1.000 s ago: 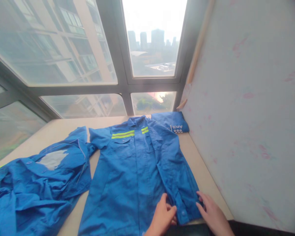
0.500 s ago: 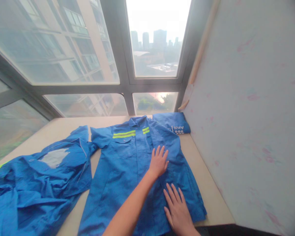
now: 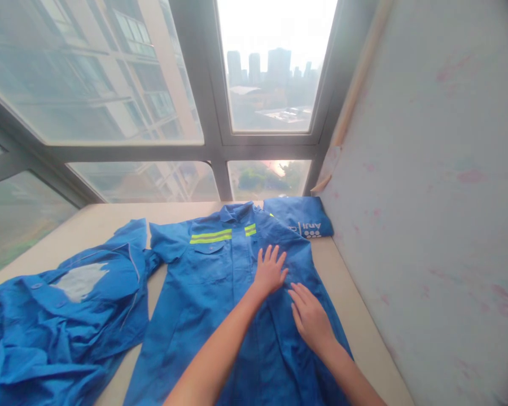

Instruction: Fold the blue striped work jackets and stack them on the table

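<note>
- Our bare left hand (image 3: 271, 272) has moved from near the hem to the chest of the blue cloth jacket (image 3: 198, 316).
- Our bare right hand (image 3: 311, 317) has come up near it.

Blue jacket (image 3: 211, 316), spread flat, collar windowward

The jacket (image 3: 203, 321) lies between another garment (image 3: 63, 338) and the wall (image 3: 440, 225).

Pale ledge (image 3: 342, 285); on it: spread blue jacket (image 3: 205, 299), rumpled blue garment (image 3: 63, 332), folded blue bundle (image 3: 294, 211) with white lettering.
</note>
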Tool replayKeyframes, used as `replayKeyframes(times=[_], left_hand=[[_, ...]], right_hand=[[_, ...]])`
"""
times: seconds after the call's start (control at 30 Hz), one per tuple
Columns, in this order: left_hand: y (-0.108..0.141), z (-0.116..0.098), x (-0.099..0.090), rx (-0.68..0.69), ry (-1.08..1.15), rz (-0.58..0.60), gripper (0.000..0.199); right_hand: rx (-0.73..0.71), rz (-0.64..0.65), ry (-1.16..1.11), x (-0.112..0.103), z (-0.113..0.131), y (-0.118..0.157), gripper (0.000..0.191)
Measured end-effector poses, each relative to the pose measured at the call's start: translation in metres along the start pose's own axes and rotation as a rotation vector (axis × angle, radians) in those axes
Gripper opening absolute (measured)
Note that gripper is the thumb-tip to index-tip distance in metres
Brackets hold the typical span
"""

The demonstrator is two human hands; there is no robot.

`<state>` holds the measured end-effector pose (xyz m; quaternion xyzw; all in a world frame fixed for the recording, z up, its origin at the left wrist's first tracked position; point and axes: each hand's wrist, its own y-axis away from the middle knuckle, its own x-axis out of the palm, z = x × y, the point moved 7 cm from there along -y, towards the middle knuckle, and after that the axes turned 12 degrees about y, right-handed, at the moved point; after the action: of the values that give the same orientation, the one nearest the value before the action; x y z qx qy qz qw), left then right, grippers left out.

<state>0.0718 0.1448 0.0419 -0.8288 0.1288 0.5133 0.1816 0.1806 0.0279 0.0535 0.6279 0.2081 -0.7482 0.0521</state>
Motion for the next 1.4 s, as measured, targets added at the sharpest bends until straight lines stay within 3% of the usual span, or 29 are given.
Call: replayKeyframes(times=[0.1, 0.2, 0.3, 0.4, 0.5, 0.57, 0.7, 0.8, 0.87, 1.03, 1.13, 1.23, 1.33, 1.4], left_hand=[[-0.009, 0.002, 0.006, -0.012, 0.018, 0.023, 0.053], [-0.001, 0.001, 0.010, -0.031, 0.036, 0.012, 0.054], [0.028, -0.014, 0.009, -0.033, 0.059, -0.004, 0.056], [0.074, -0.053, 0.007, 0.055, 0.125, 0.027, 0.050], [0.127, -0.101, 0.015, 0.169, 0.237, 0.117, 0.042], [0.159, -0.127, 0.027, 0.246, 0.281, 0.180, 0.043], [0.198, -0.148, 0.054, 0.319, 0.262, 0.220, 0.054], [0.205, -0.147, 0.065, 0.333, 0.285, 0.218, 0.058], [0.205, -0.144, 0.067, 0.332, 0.317, 0.231, 0.058], [0.205, -0.145, 0.060, 0.287, 0.388, 0.305, 0.050], [0.206, -0.150, 0.049, 0.277, 0.444, 0.326, 0.052], [0.199, -0.146, 0.026, 0.274, 0.541, 0.266, 0.056], [0.180, -0.106, -0.012, 0.193, 0.598, 0.121, 0.055], [0.166, -0.048, -0.045, 0.045, 0.611, -0.009, 0.051]], right_hand=[[-0.023, -0.021, 0.042, 0.020, -0.025, -0.048, 0.048], [0.027, -0.005, 0.057, 0.047, -0.058, -0.066, 0.048], [0.045, -0.020, -0.010, 0.059, -0.080, -0.065, 0.049], [0.073, -0.084, -0.144, 0.049, -0.089, -0.056, 0.045], [0.265, -0.125, -0.272, 0.028, -0.105, -0.027, 0.043], [0.422, -0.087, -0.313, 0.017, -0.118, 0.009, 0.042], [0.572, 0.109, -0.231, 0.007, -0.123, 0.102, 0.040], [0.565, 0.220, -0.081, 0.008, -0.108, 0.158, 0.041], [0.548, 0.193, 0.013, 0.008, -0.095, 0.176, 0.042], [0.496, 0.063, 0.020, 0.003, -0.078, 0.168, 0.045], [0.472, 0.014, -0.031, -0.003, -0.084, 0.160, 0.044], [0.446, -0.035, 0.041, -0.005, -0.098, 0.164, 0.041], [0.353, -0.070, 0.161, 0.002, -0.107, 0.173, 0.040], [0.298, -0.111, 0.249, 0.004, -0.109, 0.176, 0.042]])
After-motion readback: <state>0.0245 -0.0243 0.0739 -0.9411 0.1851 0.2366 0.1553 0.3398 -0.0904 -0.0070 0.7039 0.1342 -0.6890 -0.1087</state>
